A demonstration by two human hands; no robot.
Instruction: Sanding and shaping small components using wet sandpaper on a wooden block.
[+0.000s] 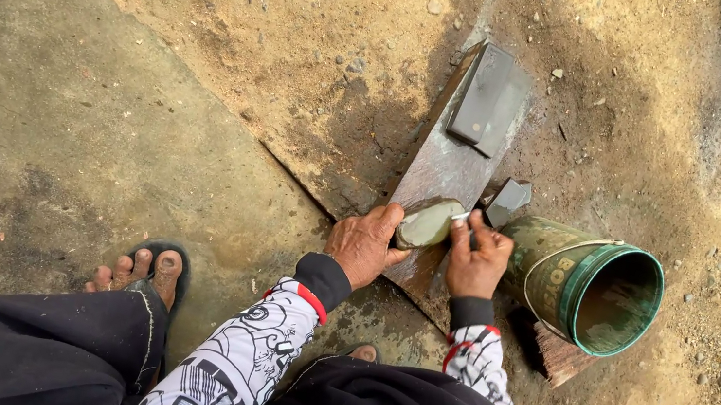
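Outdoor dirt ground with a concrete slab at left of frame. A wet wooden board [445, 173] lies flat at centre, a dark sharpening block [487, 98] on its far end. Left hand [363, 245] curls around a greenish stone [428, 222], pinning it against the board so it stays put. Right hand [477, 258] is closed on a small blade [507, 202] just beside the stone. A green bucket [592, 288] lies tipped at right, within reach.

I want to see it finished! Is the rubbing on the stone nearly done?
Done: the wooden board is wet and a dark flat block lies on it. In hand: the left hand steadies a greenish stone while the right hand presses a small blade against it. How much rubbing is left cannot be told; the blade's edge is too small to see.
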